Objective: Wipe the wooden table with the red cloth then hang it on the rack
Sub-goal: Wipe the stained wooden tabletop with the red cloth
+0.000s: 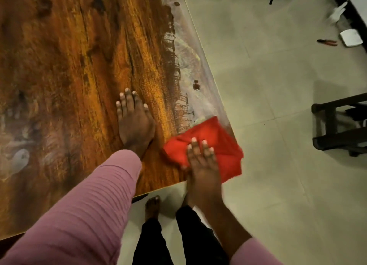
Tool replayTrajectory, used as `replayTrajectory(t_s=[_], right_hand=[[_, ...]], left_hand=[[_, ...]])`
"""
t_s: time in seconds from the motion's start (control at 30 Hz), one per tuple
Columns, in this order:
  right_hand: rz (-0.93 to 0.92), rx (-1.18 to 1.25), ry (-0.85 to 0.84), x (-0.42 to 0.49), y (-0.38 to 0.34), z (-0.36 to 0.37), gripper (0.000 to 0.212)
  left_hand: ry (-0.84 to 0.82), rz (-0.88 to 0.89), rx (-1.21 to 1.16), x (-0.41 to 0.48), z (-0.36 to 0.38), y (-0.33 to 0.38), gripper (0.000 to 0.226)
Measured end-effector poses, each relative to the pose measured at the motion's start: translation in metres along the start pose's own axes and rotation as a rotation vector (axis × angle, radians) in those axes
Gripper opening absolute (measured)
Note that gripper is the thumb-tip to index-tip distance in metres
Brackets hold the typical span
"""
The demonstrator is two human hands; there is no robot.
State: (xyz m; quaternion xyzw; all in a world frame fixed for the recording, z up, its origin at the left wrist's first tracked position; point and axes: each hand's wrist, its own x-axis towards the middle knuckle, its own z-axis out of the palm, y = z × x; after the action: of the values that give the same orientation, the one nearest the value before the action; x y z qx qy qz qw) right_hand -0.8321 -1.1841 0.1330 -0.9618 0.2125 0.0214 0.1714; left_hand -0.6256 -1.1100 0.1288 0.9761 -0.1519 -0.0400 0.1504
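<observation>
**Red cloth (210,137) pressed at table (69,56) corner**

Bunched, the cloth lies on the table's near right corner, one edge hanging past the rim. The right hand (200,161) presses flat on it, fingers straight and slightly spread. The left hand (134,122) rests palm down on bare wood just beside, fingers straight, pink sleeve (89,201) at the wrist.
</observation>
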Motion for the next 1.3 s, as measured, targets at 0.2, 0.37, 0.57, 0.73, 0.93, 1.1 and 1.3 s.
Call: replayTrajectory(t_s=[0.2,0.37,0.57,0.73,0.93,1.1,1.3], right_hand=[[-0.162,-0.104,-0.094,0.016,0.02,-0.015,0.054],[0.029,-0.067,0.007,0.059,0.062,-0.03,0.057],[0.084,-0.033,-0.009,0.078,0.002,-0.014,0.06],[-0.212,-0.038,-0.106,0.078,0.001,-0.015,0.056],[0.066,-0.007,-0.019,0.134,0.053,-0.042,0.062],[0.15,-0.06,0.005,0.155,0.017,-0.032,0.061],[-0.231,-0.006,-0.117,0.12,-0.025,-0.014,0.055]], left_hand=[[0.018,-0.001,0.06,-0.001,0.004,0.001,0.053],[0.007,-0.013,0.07,-0.002,0.003,0.004,0.053],[-0.023,-0.049,0.088,-0.002,0.003,0.005,0.055],[-0.021,-0.031,0.052,0.0,0.001,0.006,0.053],[-0.045,-0.039,0.069,0.0,0.001,0.004,0.055],[-0.049,-0.055,0.072,0.0,0.001,0.007,0.055],[-0.096,0.019,0.079,-0.002,-0.003,0.001,0.076]])
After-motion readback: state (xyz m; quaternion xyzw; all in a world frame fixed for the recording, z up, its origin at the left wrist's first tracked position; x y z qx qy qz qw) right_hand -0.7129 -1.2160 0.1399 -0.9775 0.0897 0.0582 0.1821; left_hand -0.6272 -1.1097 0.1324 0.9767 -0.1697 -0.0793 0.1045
